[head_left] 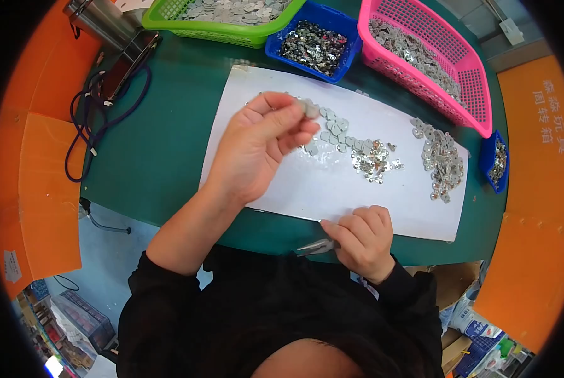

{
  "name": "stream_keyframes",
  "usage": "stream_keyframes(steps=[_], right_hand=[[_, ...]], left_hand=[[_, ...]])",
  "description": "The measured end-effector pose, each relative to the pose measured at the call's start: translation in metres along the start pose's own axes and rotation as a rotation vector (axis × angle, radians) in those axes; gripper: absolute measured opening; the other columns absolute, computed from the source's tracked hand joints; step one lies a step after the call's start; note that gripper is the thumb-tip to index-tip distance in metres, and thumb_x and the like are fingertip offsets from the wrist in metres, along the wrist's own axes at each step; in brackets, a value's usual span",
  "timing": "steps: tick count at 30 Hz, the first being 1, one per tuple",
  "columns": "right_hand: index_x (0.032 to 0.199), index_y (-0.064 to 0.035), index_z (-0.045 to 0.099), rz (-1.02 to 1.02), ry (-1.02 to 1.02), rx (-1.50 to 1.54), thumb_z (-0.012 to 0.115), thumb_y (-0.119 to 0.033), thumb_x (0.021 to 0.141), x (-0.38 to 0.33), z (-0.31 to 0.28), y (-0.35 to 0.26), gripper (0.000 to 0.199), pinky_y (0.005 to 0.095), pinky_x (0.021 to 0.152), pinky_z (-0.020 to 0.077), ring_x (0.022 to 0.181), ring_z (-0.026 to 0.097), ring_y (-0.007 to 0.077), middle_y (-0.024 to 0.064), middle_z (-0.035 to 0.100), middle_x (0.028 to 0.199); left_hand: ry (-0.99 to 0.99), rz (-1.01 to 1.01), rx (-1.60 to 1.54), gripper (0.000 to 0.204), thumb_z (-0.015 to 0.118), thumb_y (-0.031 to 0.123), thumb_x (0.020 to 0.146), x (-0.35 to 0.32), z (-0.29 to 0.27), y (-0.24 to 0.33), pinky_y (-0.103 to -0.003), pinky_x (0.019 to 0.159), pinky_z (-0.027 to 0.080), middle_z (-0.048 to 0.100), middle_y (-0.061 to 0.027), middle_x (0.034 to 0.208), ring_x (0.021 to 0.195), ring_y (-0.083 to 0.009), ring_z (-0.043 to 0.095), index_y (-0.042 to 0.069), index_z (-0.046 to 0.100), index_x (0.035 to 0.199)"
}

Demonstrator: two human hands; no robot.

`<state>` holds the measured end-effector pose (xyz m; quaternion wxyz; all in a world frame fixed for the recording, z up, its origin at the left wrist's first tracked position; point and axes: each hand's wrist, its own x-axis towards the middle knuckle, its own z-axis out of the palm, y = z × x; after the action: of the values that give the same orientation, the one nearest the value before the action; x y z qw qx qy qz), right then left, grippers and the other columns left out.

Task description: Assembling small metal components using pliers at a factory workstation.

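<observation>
My left hand (pixel 250 145) is raised over the left part of a white board (pixel 282 189), its thumb and forefinger pinching a small flat grey piece (pixel 310 109). Closed around long-nose pliers (pixel 318 246) is my right hand (pixel 365 242), at the board's near edge; the jaws point left and the handles are hidden in my fist. Loose grey pieces (pixel 337 126) lie on the board beyond my left fingertips. Beside them is a small heap of shiny metal bits (pixel 373 161). A larger pile of grey pieces with shiny metal parts (pixel 444 160) covers the board's right end.
Along the table's far side stand a green basket (pixel 256 39), a blue bin (pixel 338 69) and a pink basket (pixel 420 82), all holding small parts. A small blue tray (pixel 488 170) sits at right. A dark cord (pixel 144 88) and a metal cup (pixel 102 22) are at left.
</observation>
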<state>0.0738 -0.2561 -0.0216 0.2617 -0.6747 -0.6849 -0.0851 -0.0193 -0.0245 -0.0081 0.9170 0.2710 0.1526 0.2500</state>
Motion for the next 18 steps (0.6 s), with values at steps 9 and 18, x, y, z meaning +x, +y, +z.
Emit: stream_keyframes(steps=[9,18], right_hand=[[0.089,-0.0005,0.061,0.442,0.326,0.480,0.069,0.010,0.079,0.053,-0.024,0.015,0.016,0.0281,0.071,0.0424,0.076,0.053,0.0208,0.0096,0.055,0.082],[0.089,-0.0024,0.062,0.262,0.324,0.489,0.071,0.004,0.081,0.061,-0.004,0.026,0.014,0.0305,0.074,0.0422,0.080,0.053,0.0213,0.0084,0.055,0.084]], left_hand=[[-0.130,-0.397,-0.029,0.006,0.061,0.010,0.098,-0.016,0.008,-0.021,-0.023,0.074,0.057,0.068,-0.0076,0.095,0.086,-0.0149,0.069,0.006,0.056,0.100],[-0.209,-0.527,-0.190,0.010,0.062,0.014,0.099,-0.024,0.005,-0.031,-0.024,0.073,0.057,0.067,-0.0057,0.093,0.083,-0.0134,0.068,0.007,0.057,0.101]])
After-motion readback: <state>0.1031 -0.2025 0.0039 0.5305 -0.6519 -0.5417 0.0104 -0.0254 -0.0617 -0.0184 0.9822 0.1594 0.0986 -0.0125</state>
